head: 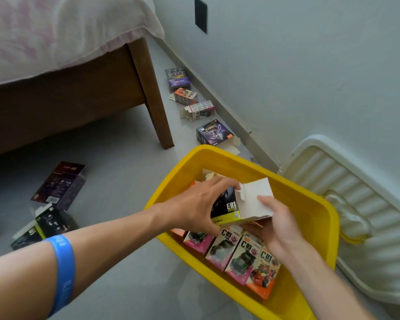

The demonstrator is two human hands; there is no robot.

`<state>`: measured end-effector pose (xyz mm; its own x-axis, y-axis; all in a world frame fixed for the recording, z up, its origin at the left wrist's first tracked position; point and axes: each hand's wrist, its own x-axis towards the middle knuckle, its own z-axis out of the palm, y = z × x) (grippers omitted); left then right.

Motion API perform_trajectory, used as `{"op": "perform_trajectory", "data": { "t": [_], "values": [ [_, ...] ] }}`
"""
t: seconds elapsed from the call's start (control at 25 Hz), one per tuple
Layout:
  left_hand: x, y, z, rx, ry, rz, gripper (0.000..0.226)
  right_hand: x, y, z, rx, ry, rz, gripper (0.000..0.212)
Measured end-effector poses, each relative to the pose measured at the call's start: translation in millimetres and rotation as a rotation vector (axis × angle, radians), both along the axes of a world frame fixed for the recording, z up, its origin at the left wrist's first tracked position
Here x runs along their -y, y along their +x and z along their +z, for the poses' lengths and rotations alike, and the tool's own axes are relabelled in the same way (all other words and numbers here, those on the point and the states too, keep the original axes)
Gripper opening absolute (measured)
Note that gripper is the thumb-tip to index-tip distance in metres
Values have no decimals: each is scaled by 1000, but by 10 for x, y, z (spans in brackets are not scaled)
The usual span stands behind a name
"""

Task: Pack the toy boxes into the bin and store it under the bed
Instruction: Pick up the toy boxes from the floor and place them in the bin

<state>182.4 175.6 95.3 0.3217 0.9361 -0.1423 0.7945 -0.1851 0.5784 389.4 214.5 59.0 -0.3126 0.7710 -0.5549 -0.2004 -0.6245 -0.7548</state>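
Both hands grip one black E01 toy box (pixel 226 207) above the yellow bin (pixel 314 204): left hand (pixel 194 204) curled over it, right hand (pixel 277 225) pinching its open white flap (pixel 256 197)

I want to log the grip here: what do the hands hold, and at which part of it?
Both hold the black E01 toy box over the yellow bin: left hand round its body, right hand at its open white flap end.
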Motion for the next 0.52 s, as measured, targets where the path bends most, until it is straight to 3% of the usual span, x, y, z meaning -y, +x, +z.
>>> {"op": "perform_trajectory", "data": {
  "t": [0.16,0.24,0.32,0.4,0.52],
  "values": [
    [102,47,-146,170,-134,135,94,25,142,-114,3,69,-137,21],
    [109,69,-161,231,-167,200,94,77,175,-117,34,253,-23,33],
    [123,157,-160,160,-155,103,96,148,121,-155,202,360,68,43],
    [155,281,-192,56,-95,-2,99,199,65,-176,312,389,6,46],
    [152,354,-232,36,-93,92,107,267,95,-155,412,568,41,30]
  ]
}}
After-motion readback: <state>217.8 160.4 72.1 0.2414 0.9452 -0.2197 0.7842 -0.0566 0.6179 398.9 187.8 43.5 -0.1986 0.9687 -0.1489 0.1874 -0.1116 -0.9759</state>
